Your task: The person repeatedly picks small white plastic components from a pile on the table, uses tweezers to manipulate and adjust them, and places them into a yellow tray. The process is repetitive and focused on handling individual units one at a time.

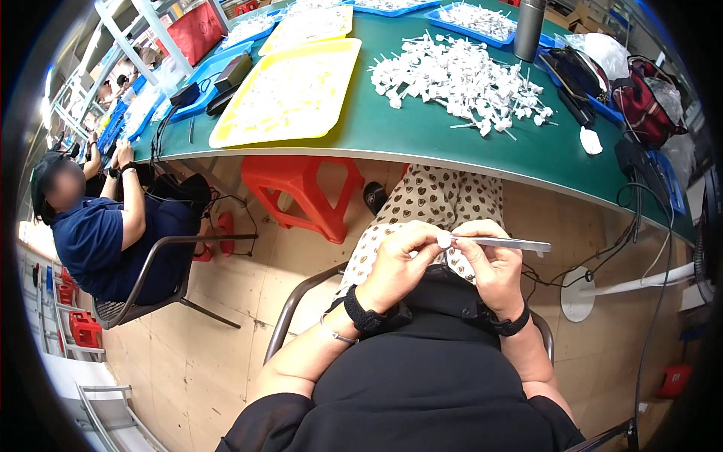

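Note:
Above my lap, both of my hands meet in front of the table edge. The fingertips of my left hand (403, 264) are closed on a small white part (444, 239); most of it is hidden by the fingers. Between the thumb and fingers of my right hand (493, 267) lies a pair of silver tweezers (516, 244), its narrow end at the white part and its broad end pointing right. Beyond them, a loose pile of small white parts with thin stems (459, 79) covers part of the green table (376, 143).
A yellow tray (345, 94) holding small pale pieces stands left of the pile. At the back are a blue tray (498, 41) and a dark cylinder (530, 30). A maroon bag (644, 105) lies right. Under the table stands a red stool (301, 188); a co-worker (90, 233) sits left.

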Tool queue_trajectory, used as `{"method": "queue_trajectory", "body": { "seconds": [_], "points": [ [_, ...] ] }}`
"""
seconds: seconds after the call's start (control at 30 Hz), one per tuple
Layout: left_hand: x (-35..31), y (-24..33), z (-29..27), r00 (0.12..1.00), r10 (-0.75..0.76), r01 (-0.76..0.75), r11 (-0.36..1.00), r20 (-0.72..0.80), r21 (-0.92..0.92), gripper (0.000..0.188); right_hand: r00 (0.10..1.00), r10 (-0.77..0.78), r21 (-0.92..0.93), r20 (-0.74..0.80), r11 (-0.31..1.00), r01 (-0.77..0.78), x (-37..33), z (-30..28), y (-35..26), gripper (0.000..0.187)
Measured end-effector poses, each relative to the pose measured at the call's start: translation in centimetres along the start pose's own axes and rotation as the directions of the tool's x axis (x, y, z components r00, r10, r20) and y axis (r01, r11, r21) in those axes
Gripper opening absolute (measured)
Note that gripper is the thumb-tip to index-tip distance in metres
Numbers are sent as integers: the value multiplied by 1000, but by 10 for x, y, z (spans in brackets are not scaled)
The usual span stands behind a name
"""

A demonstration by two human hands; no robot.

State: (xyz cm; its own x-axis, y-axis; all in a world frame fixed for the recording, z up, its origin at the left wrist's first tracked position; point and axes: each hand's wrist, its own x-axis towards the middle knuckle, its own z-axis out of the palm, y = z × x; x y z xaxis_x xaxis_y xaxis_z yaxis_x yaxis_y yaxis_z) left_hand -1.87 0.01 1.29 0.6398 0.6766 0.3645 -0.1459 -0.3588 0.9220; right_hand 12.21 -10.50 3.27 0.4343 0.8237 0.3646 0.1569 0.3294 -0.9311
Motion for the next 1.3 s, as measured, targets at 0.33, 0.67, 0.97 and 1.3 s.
{"method": "queue_trajectory", "body": {
  "seconds": [0.33,0.67,0.97,1.3],
  "points": [
    [1,7,-2,1000,22,-23,996,11,90,4,1000,-26,-80,-18,997,24,2,1,1,8],
    [0,7,-2,1000,-4,4,999,14,40,5,998,29,-27,-59,999,-30,1,3,-1,7],
    [1,10,-1,1000,22,-23,998,10,63,4,998,22,-50,-54,998,-25,1,2,0,5],
    [-2,7,-3,999,14,-17,995,38,101,9,984,-171,-323,48,929,177,3,2,-5,5]
  ]
}}
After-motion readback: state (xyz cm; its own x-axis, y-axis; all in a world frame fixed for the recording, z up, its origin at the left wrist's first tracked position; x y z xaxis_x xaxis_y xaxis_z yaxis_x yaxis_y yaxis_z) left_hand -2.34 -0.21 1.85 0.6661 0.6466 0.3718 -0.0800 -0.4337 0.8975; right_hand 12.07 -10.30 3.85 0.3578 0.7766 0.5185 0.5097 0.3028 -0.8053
